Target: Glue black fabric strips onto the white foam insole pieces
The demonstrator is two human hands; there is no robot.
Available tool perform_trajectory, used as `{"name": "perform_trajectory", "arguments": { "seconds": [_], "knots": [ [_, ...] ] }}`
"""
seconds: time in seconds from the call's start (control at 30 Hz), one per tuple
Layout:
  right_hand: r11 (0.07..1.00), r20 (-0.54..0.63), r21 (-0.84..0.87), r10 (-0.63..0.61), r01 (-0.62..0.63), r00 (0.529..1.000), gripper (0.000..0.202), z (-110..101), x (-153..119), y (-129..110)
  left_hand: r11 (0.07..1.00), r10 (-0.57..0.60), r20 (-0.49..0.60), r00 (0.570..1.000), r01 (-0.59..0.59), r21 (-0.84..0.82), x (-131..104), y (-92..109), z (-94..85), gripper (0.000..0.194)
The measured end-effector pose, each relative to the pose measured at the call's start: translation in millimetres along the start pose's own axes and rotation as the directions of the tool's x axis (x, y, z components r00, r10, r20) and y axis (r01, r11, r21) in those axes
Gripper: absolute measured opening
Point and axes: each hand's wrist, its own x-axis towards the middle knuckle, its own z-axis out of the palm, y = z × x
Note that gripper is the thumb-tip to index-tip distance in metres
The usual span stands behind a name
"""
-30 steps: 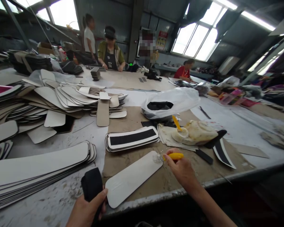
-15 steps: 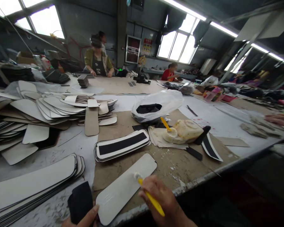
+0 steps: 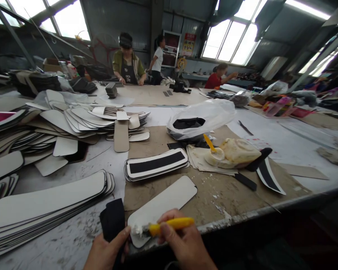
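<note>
My right hand (image 3: 183, 240) is closed around a yellow-handled brush (image 3: 171, 224). White paste covers the bristles, which touch the near left end of a long white rounded panel (image 3: 166, 195). My left hand (image 3: 109, 243) pinches a folded black strip (image 3: 112, 219), its thumb beside the panel's end. Beyond the panel lies a stack of white-edged pieces with a black strip on top (image 3: 157, 163). A stained plastic container (image 3: 239, 152) holds white paste at its opening, where an orange-yellow stick (image 3: 209, 143) stands tilted.
Long white panels (image 3: 47, 198) are stacked at the left, with a larger heap (image 3: 73, 120) behind. A plastic bag (image 3: 211, 116) with black pieces lies past the container. The table's edge (image 3: 231, 225) runs along the near right. Several people are across the room.
The brush has moved from the panel's middle down to its near left end and turned more level. My left hand has lifted the black strip slightly. The view has shifted; a background person stands farther right.
</note>
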Motion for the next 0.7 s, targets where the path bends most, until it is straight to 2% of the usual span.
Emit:
{"name": "perform_trajectory", "arguments": {
  "seconds": [0.07,0.1,0.17,0.23,0.33,0.4,0.43,0.53,0.6,0.7],
  "knots": [
    [0.988,-0.075,0.0,0.153,-0.154,0.985,0.024,-23,10,2,0.999,-0.018,-0.024,1.0,0.017,-0.029,-4,4,2.4,0.042],
    [0.986,-0.142,-0.055,0.145,-0.154,0.979,0.024,-36,14,4,0.999,-0.027,-0.033,0.999,0.025,-0.046,-5,7,3.6,0.041],
    [0.966,-0.253,-0.24,0.032,-0.095,0.967,0.022,-60,21,8,0.996,-0.045,-0.042,0.998,0.042,-0.073,-8,11,5.5,0.039],
    [0.903,-0.287,-0.431,-0.139,0.003,0.948,0.016,-77,24,12,0.995,-0.052,-0.043,0.998,0.048,-0.085,-9,14,6.3,0.037],
    [0.78,-0.211,-0.597,-0.378,0.187,0.901,0.008,-78,20,11,0.995,-0.062,-0.044,0.997,0.059,-0.078,-9,16,5.8,0.038],
    [0.74,-0.141,-0.614,-0.446,0.276,0.884,0.012,-65,13,8,0.996,-0.068,-0.043,0.997,0.065,-0.061,-9,16,4.9,0.039],
    [0.747,-0.1,-0.591,-0.441,0.303,0.892,0.014,-56,8,6,0.997,-0.069,-0.044,0.997,0.066,-0.049,-9,17,4.4,0.04],
    [0.874,-0.028,-0.402,-0.31,0.273,0.95,0.012,-30,-4,-3,0.998,-0.057,-0.035,0.998,0.055,-0.038,-8,16,3.9,0.041],
    [0.974,-0.029,-0.194,-0.125,0.117,0.992,0.013,-17,-8,-5,0.998,-0.048,-0.025,0.999,0.047,-0.046,-7,14,4.8,0.042],
    [0.991,-0.078,0.025,0.134,-0.133,0.988,0.022,-16,-4,1,0.999,-0.025,-0.063,0.998,0.023,-0.023,-5,9,7.8,0.043]
  ]
}}
